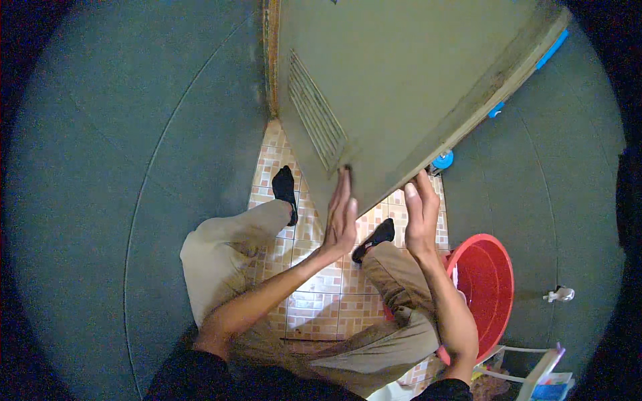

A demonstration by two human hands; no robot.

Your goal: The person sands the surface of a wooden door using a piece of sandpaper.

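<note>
Over patterned tiles (314, 311) hangs a grey-green door (408, 73), slatted and stained.

Door (414, 73) cut off above, tub (496, 291) partly hidden

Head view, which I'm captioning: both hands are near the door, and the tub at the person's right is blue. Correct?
The tub is red, not blue, as the head view shows. The rest is right: left hand and right hand are near the door.
</note>
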